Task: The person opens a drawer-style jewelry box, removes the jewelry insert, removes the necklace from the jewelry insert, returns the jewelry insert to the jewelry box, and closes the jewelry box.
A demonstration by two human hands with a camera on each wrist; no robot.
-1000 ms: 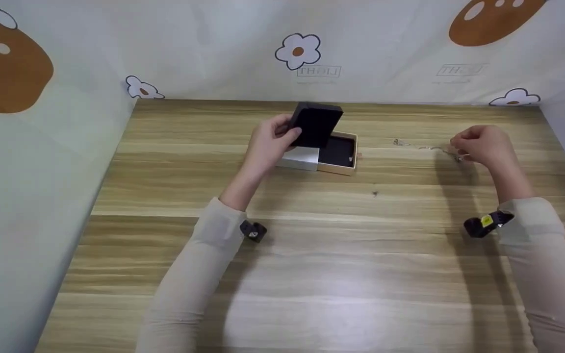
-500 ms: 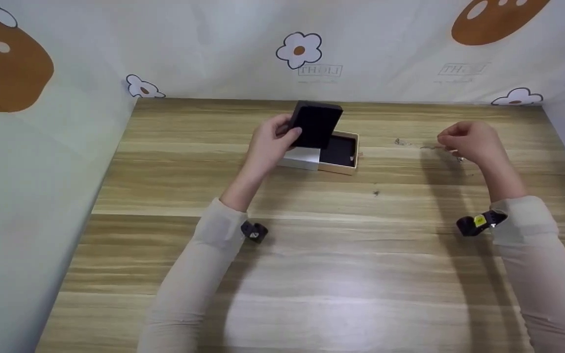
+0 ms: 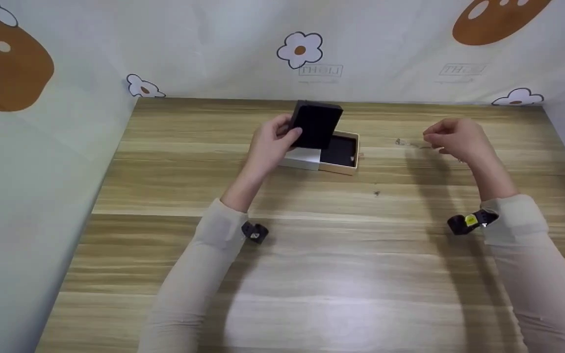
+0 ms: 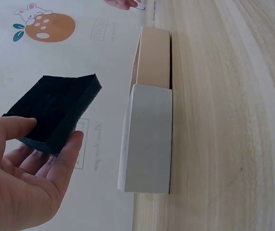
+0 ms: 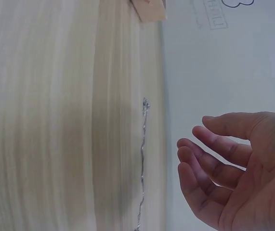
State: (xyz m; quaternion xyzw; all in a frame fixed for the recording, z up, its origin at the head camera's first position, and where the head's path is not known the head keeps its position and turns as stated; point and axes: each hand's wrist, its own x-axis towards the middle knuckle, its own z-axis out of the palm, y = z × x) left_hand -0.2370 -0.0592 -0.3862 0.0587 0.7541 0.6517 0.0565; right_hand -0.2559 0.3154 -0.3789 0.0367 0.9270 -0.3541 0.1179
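Note:
My left hand (image 3: pixel 271 142) pinches a black foam insert (image 3: pixel 317 125) between thumb and fingers, tilted above a small drawer box. In the left wrist view the insert (image 4: pixel 55 108) is held clear of the box. The box's white sleeve (image 3: pixel 303 156) lies flat, and its peach tray (image 3: pixel 356 152) is slid partly out to the right with a dark lining (image 3: pixel 337 151) inside. My right hand (image 3: pixel 461 139) hovers over a thin silver chain (image 5: pixel 142 159) that lies stretched on the table. Its fingers are loosely bent with nothing between them. Part of the chain is hidden by this hand in the head view.
The wooden table (image 3: pixel 312 255) runs back to a patterned cloth wall (image 3: pixel 223 54). A tiny dark speck-like thing (image 3: pixel 376 193) lies on the table in front of the box, too small to identify.
My right hand has moved left along the chain, which stays on the table. My left hand and the black insert have hardly moved.

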